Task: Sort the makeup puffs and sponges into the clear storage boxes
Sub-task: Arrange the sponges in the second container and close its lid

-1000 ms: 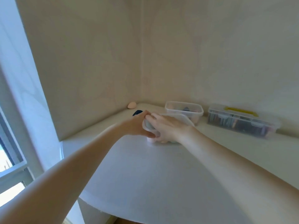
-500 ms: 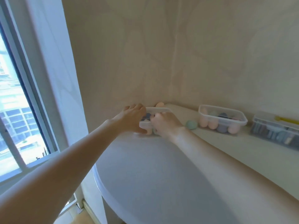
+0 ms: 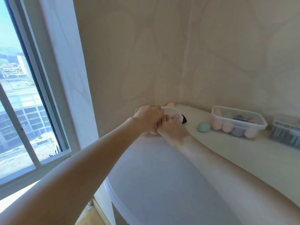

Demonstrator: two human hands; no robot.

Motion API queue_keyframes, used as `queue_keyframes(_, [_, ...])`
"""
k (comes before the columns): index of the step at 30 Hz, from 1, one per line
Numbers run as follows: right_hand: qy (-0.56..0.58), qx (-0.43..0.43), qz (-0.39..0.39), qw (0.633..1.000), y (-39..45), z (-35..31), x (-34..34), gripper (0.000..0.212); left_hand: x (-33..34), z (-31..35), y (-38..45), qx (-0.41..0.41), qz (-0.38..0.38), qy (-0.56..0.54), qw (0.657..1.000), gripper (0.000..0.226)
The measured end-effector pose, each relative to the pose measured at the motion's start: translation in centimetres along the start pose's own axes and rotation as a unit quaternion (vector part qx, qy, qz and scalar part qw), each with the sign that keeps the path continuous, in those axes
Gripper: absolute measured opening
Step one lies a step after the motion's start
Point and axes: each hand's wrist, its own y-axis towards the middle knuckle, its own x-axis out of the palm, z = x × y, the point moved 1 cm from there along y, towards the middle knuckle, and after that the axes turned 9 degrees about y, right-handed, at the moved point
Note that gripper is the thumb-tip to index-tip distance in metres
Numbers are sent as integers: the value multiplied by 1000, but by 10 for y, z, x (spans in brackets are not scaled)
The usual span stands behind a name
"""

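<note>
The desk [image 3: 162, 184] is plain white, a mint-green sponge [image 3: 203, 127] sits on it, and the clear box [image 3: 253, 125] holds peachy-pink and bluish-purple sponges, walls pale beige.

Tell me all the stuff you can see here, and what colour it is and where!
Near box: 1, clear, by the wall corner, under both hands.
Far box: 1, clear, open, on the counter to the right, holding pink, peach, green and blue-grey sponges.
Green sponge: 1, mint green, loose on the counter, just left of the far box.
Peach sponge: 1, peach, in the corner behind the near box.
Dark sponge: 1, black or navy, right of the near box.
Third box: 1, clear, dark contents too blurred to name, at the right edge.
Counter: 1, white.
Window: 1, white frame, left.
Left hand: curled on the near box.
Right hand: gripping the near box.
</note>
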Motion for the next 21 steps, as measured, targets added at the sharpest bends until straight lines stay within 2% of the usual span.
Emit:
queue_keyframes(4, [-25, 13, 39, 999, -6, -5, 2, 52, -1, 4, -2, 8, 17, 30, 999, 35])
queue_keyframes(6, [-30, 6, 71, 997, -5, -4, 9, 77, -1, 5, -4, 7, 22, 40, 999, 35])
queue_keyframes(8, [-25, 4, 42, 999, -6, -3, 20, 84, 0, 6, -6, 0, 23, 42, 999, 35])
queue_keyframes(9, [-17, 17, 0, 1000, -7, -2, 19, 75, 1, 5, -7, -8, 21, 38, 999, 35])
queue_keyframes(10, [-9, 38, -46, 998, -8, -1, 15, 53, 1, 3, -7, -16, 17, 36, 999, 36])
queue_keyframes(11, [4, 54, -87, 995, -8, 1, 12, 19, 1, 1, -7, -18, 13, 36, 999, 39])
queue_keyframes(12, [19, 80, -86, 993, -11, 5, 13, 11, 1, 0, -7, -13, 5, 40, 999, 43])
queue_keyframes(13, [15, 83, -105, 991, -12, 9, 16, 25, 3, -1, -8, -7, -6, 49, 999, 46])
queue_keyframes(14, [6, 91, -103, 991, -14, 12, 12, 27, 4, 0, -8, -4, -16, 55, 998, 47])
queue_keyframes(18, [-81, 58, -13, 995, -11, 14, -5, 9, 3, 4, -9, -4, -26, 59, 998, 37])
queue_keyframes(21, [-64, 23, -49, 996, -8, 12, -11, 15, -3, 0, -7, 2, -42, 37, 998, 27])
